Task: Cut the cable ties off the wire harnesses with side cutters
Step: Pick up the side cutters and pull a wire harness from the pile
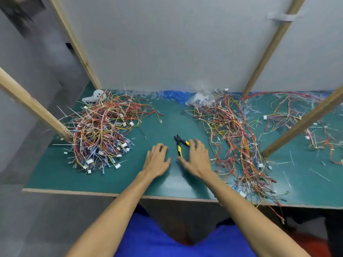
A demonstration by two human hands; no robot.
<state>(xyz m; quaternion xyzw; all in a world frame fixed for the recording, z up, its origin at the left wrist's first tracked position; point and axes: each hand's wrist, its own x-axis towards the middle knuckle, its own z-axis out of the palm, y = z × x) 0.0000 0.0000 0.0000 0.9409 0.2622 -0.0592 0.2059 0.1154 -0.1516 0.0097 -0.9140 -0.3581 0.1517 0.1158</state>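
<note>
The fingers (194, 144) of your right hand (197, 161) are spread wide, their tips over one yellow-and-black handle of the side cutters (179, 149), thumb beside the other handle; they grip nothing. The fingers of your left hand (156, 161) lie relaxed on the green desk (167, 184), just left of the cutters. The cutters lie mid-desk, handles apart, between two tangles of wire harnesses: the left heap (102, 132) and the right heap (235, 138).
</note>
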